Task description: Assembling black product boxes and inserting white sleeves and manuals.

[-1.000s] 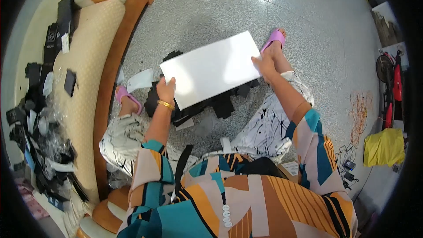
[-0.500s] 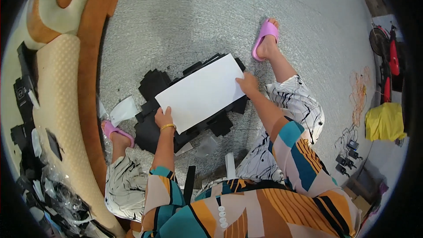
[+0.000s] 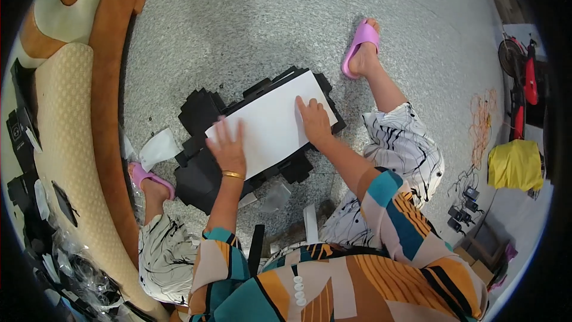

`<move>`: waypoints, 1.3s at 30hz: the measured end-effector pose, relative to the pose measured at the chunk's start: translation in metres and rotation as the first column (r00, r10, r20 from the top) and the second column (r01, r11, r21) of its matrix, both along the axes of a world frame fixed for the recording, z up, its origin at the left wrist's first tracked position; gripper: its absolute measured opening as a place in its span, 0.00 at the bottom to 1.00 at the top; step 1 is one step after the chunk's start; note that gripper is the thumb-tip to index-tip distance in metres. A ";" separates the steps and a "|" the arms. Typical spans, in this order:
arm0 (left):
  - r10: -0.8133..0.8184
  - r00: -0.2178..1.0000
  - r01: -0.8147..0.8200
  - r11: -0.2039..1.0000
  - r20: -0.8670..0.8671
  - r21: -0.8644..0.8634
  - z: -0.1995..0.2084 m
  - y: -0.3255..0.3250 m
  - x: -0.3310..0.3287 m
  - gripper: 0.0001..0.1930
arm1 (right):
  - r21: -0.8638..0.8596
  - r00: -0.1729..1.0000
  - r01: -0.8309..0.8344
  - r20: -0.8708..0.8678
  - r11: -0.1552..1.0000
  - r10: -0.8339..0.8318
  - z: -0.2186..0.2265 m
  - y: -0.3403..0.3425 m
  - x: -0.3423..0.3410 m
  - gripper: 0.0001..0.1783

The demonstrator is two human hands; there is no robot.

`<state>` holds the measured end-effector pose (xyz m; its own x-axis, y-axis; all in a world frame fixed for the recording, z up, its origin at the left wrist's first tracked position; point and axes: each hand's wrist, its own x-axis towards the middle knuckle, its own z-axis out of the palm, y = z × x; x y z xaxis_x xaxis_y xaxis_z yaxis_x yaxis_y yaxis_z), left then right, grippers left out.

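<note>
A white rectangular sheet [image 3: 271, 125] lies at a slant on a pile of flat black cardboard pieces [image 3: 202, 112] on the floor between my feet. My left hand [image 3: 228, 146] is over the sheet's left end, fingers spread and smeared by motion; whether it touches cannot be told. My right hand [image 3: 314, 120] rests on the right half of the sheet with its fingers stretched out. Neither hand grips anything. Black flaps stick out from under the sheet on several sides.
A cream and brown sofa [image 3: 65, 113] runs along the left, with black packaging and clear plastic [image 3: 83, 268] on it. White wrapping [image 3: 159, 149] lies by my left foot. At right are black adapters [image 3: 462, 214], an orange cord [image 3: 481, 122] and a yellow cloth [image 3: 516, 164].
Both hands have let go of the sheet's edges and moved inward over its top, fingers spread. The sheet now lies flatter on the black pieces.
</note>
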<state>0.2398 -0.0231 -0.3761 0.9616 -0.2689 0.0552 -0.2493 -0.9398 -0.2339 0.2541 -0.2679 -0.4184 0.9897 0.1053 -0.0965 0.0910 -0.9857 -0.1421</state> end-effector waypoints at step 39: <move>0.035 0.875 -0.438 0.480 -0.483 -0.760 0.166 0.074 -0.065 0.30 | 0.099 0.846 -0.523 -0.057 0.847 0.530 0.091 0.013 -0.001 0.28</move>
<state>0.1749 0.0508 -0.2104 0.9706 -0.0472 -0.2359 0.1458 -0.6646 0.7328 0.2530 -0.2546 -0.3279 0.7729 0.6185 -0.1419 0.5784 -0.7786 -0.2434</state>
